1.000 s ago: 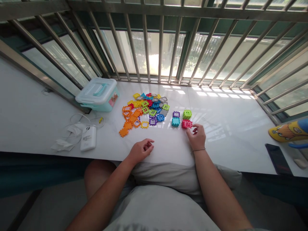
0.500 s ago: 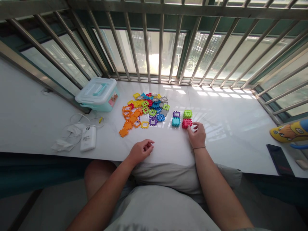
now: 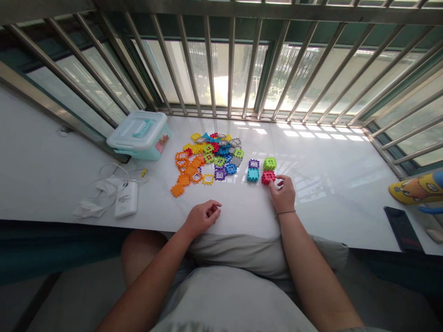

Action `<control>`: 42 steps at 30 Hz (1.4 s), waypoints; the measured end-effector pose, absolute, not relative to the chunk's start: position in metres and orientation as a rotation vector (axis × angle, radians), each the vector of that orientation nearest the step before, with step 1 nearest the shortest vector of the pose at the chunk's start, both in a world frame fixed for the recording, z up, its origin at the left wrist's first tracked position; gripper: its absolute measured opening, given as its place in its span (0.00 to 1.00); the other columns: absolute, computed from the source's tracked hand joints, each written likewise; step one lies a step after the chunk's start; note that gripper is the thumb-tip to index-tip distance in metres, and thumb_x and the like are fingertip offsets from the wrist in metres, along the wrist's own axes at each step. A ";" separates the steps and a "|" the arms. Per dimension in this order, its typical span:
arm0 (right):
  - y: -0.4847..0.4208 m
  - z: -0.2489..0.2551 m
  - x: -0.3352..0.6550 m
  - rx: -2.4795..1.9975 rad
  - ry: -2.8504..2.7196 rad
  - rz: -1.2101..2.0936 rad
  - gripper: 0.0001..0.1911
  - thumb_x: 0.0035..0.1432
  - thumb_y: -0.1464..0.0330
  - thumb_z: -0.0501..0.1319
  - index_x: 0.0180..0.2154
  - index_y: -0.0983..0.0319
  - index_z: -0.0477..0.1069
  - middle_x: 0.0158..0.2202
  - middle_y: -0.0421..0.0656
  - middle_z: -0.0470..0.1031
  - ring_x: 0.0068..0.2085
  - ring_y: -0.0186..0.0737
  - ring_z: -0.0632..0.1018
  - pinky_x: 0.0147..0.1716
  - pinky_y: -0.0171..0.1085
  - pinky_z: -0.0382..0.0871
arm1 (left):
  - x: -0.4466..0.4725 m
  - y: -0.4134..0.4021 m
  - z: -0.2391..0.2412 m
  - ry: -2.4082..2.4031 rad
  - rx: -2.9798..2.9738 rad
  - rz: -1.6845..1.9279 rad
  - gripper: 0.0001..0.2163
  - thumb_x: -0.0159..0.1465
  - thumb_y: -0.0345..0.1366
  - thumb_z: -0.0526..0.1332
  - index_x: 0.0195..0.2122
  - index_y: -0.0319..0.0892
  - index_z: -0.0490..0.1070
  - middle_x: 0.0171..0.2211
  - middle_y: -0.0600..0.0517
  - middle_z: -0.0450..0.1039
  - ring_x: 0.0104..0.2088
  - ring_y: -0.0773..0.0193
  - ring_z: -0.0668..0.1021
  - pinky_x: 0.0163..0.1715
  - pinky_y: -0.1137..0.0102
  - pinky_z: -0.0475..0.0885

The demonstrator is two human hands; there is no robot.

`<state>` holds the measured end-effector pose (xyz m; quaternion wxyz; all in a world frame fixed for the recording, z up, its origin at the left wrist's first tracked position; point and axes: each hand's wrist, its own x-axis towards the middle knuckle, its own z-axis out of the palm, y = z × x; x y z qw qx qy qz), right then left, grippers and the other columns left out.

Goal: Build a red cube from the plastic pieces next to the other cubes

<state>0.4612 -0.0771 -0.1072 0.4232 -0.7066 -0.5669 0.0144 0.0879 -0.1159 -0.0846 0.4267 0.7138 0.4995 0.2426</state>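
Four small plastic cubes stand together on the white sill: purple [image 3: 254,164], green [image 3: 269,163], teal [image 3: 253,174] and red [image 3: 268,177]. My right hand [image 3: 284,193] lies just right of the red cube, fingertips curled against its side. To the left a pile of flat coloured tiles [image 3: 206,159] is spread out, orange ones nearest me. Nearer me, my left hand [image 3: 203,215] rests on the sill's front edge with fingers loosely curled and nothing visible in them.
A pale lidded box [image 3: 140,134] stands at the back left. A white power bank with cable [image 3: 126,198] and crumpled tissue [image 3: 87,210] lie left. A dark phone [image 3: 403,228] and a yellow-blue object [image 3: 417,189] sit far right. Metal window bars [image 3: 230,60] close the back.
My right hand has slid the red cube slightly left, closer to the teal cube. The left hand has stayed put.
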 end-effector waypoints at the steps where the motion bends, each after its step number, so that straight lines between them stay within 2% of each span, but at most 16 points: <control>1: -0.077 -0.107 0.461 -1.765 -1.418 0.041 0.16 0.67 0.57 0.64 0.51 0.57 0.71 0.41 0.41 0.73 0.37 0.41 0.74 0.37 0.41 0.71 | 0.088 -0.116 -0.085 1.251 1.789 0.604 0.11 0.70 0.43 0.63 0.50 0.47 0.78 0.34 0.56 0.82 0.27 0.66 0.83 0.32 0.71 0.76; 10: -0.077 -0.103 0.458 -1.707 -1.450 0.065 0.13 0.68 0.59 0.63 0.49 0.58 0.71 0.46 0.43 0.73 0.35 0.39 0.73 0.36 0.41 0.73 | 0.088 -0.116 -0.083 1.261 1.819 0.588 0.11 0.71 0.43 0.62 0.49 0.47 0.79 0.32 0.55 0.82 0.27 0.65 0.82 0.33 0.70 0.76; 35: -0.077 -0.103 0.459 -1.709 -1.414 0.038 0.11 0.70 0.59 0.60 0.47 0.59 0.71 0.45 0.43 0.72 0.33 0.38 0.71 0.36 0.41 0.71 | 0.083 -0.118 -0.084 1.168 1.643 0.690 0.12 0.71 0.46 0.62 0.41 0.43 0.79 0.32 0.52 0.82 0.26 0.64 0.83 0.31 0.70 0.77; 39: -0.077 -0.103 0.459 -1.717 -1.399 0.025 0.10 0.69 0.59 0.60 0.46 0.58 0.71 0.43 0.42 0.71 0.32 0.38 0.70 0.37 0.41 0.70 | 0.082 -0.117 -0.085 1.220 1.720 0.687 0.12 0.71 0.46 0.62 0.40 0.44 0.79 0.28 0.54 0.80 0.25 0.65 0.79 0.29 0.71 0.73; 42: -0.077 -0.101 0.459 -1.726 -1.388 0.002 0.10 0.69 0.59 0.60 0.44 0.58 0.71 0.38 0.40 0.69 0.33 0.39 0.70 0.38 0.41 0.68 | 0.080 -0.118 -0.083 1.278 1.811 0.738 0.12 0.71 0.45 0.62 0.38 0.44 0.80 0.26 0.55 0.76 0.25 0.66 0.74 0.29 0.71 0.68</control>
